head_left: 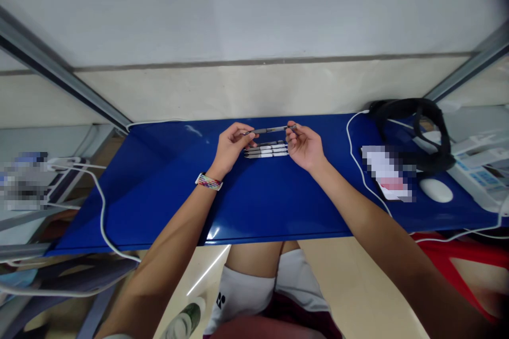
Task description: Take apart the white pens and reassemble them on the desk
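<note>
Through my head view, I have a clear-barrelled pen with a dark grip held level above the far middle of the blue table, running left to right between two hands. The left hand pinches its dark end, thumb against fingers with hardly any gap. The right hand has the other end between thumb and fingertips, its remaining fingers loosely curled. Just nearer to me, a row of pens lies side by side on the tabletop, parallel to the held one; I can't tell whether the lower fingers of either hand touch them. A multicoloured wristband circles the left wrist.

Farther right, I see a white cable curving past a phone with a blurred-out screen. A white mouse sits just right of the phone, and a black strapped headset is behind them. Beyond the far edge stands a pale wall. Below the near edge, to the left, I make out a bottle.
</note>
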{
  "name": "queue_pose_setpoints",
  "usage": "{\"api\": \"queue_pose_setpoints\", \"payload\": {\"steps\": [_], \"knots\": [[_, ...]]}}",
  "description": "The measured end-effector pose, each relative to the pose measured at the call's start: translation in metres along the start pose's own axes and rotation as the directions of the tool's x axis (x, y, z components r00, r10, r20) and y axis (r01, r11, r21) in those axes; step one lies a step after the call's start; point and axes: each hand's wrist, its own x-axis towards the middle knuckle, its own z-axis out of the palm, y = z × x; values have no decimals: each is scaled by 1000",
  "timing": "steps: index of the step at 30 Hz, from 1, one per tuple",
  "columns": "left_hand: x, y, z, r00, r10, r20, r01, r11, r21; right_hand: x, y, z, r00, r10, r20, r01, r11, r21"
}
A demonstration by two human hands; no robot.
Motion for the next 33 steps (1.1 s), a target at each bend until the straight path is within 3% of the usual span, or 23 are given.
{"api": "queue_pose_setpoints", "payload": {"steps": [2, 4, 7, 10, 13, 18, 26, 33], "knots": [[1, -2, -1, 1000, 10, -6, -10, 1000, 11, -3, -1, 2, 998, -54, 19, 56, 993, -102], [2, -6, -3, 999, 19, -28, -18, 999, 26, -5, -1, 5, 982, -186, 38, 189, 943, -273], [4, -13, -6, 998, 30, -56, -26, 997, 79, -3, 4, 5, 882, -462, 91, 433, 722, -539], [3, -18, -7, 996, 63, -57, -53, 985, 165, 6, 10, -2, 791, -581, 193, 527, 486, -697], [2, -20, -8, 995, 84, -55, -65, 955, 290, 15, 15, -12, 804, -534, 262, 488, 343, -802], [2, -22, -15, 979, 195, -57, -135, 832, 537, 19, 17, -18, 844, -436, 312, 445, 245, -862], [6, -38, -23, 980, 200, -6, -146, 735, 662, 12, 15, -17, 840, -406, 361, 449, 145, -882], [4, -33, -20, 991, 134, -10, -94, 741, 665, 11, 16, -17, 846, -394, 359, 435, 123, -892]]}}
